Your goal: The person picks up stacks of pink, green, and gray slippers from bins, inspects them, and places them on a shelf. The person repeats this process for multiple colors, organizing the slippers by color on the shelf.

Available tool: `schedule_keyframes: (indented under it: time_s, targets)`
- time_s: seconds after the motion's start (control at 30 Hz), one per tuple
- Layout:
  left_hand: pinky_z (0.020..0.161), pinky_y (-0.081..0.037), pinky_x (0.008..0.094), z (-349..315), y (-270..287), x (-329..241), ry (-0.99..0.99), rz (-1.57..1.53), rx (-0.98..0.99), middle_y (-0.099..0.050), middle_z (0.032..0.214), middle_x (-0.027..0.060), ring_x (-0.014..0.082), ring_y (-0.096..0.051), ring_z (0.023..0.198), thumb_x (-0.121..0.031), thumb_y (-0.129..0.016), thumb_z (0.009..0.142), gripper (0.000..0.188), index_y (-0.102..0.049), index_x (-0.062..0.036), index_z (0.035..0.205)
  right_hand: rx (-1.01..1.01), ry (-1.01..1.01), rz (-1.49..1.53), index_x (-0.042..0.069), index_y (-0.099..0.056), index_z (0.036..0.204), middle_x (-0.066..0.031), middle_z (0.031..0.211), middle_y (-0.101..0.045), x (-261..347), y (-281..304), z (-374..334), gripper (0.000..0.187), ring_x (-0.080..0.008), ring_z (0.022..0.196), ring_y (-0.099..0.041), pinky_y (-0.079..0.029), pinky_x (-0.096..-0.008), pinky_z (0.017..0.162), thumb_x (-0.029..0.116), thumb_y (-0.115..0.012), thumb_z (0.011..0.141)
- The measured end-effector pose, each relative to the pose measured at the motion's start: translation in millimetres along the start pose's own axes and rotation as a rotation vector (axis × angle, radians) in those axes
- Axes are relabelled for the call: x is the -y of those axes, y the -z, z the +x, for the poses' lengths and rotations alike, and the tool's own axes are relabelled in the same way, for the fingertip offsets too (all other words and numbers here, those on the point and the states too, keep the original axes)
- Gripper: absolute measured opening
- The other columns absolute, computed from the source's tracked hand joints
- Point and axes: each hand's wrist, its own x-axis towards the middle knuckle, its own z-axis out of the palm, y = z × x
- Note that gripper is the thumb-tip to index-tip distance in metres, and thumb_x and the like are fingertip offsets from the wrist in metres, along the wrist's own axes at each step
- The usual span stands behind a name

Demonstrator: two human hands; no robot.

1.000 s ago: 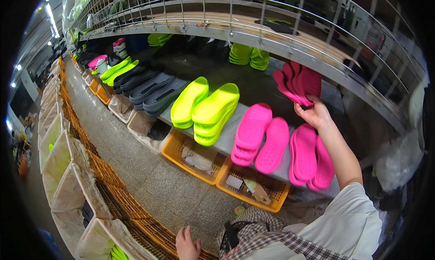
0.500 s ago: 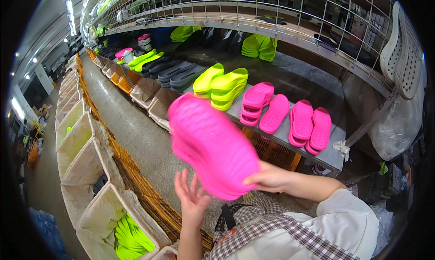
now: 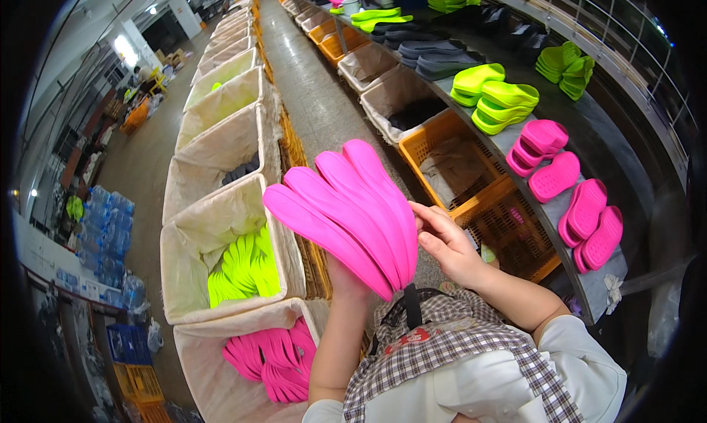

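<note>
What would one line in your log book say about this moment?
left hand: holds pink soles from below | right hand: fingers on soles' edge | below: lined bin of pink soles | right: shelf with pink, green soles

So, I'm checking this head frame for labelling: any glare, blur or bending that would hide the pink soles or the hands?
Head view: the fan of pink soles is sharp, with mild sheen, not blown out; the left hand is mostly hidden behind them, the right hand is clear; the shelf edge bends with fisheye; ceiling lights flare at upper left; corners are black.
</note>
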Motion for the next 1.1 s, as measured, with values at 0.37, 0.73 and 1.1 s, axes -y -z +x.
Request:
schedule_keyframes:
  time_s: [0.37, 0.73, 1.1]
  targets:
    - [0.102, -0.04, 0.043, -9.8, 48.5, 21.8, 0.07, -0.156, -0.032, -0.046, 0.136, 0.0145, 0.03, -0.048, 0.122, -0.047, -0.038, 0.097, 0.059, -0.037, -0.0032, 0.137, 0.025, -0.04, 0.037, -0.001, -0.038, 0.139, -0.0056, 0.108, -0.042, 2.5, -7.5, -2.0, 0.047, -0.0122, 0.102, -0.048, -0.042, -0.0251, 0.092, 0.007, -0.052, 0.094]
    - [0.098, -0.045, 0.0411, -9.9, 34.3, 13.9, 0.104, -0.045, 0.274, -0.048, 0.132, 0.0154, 0.0302, -0.049, 0.12, -0.038, -0.036, 0.099, 0.052, -0.036, -0.0021, 0.137, 0.034, 0.023, -0.115, -0.001, -0.039, 0.138, -0.0068, 0.108, -0.044, 7.7, -11.2, -5.4, 0.048, -0.0144, 0.101, -0.047, -0.04, -0.0263, 0.089, 0.008, -0.053, 0.093]
    - [0.099, -0.043, 0.0419, -9.8, 33.5, 11.5, 0.162, -0.018, 0.367, -0.046, 0.134, 0.0156, 0.0306, -0.048, 0.121, -0.038, -0.038, 0.099, 0.054, -0.034, -0.0026, 0.138, 0.01, 0.086, -0.159, -0.002, -0.043, 0.136, -0.0088, 0.112, -0.044, 11.4, -17.2, -12.3, 0.045, -0.0161, 0.105, -0.046, -0.039, -0.0275, 0.092, 0.002, -0.05, 0.091]
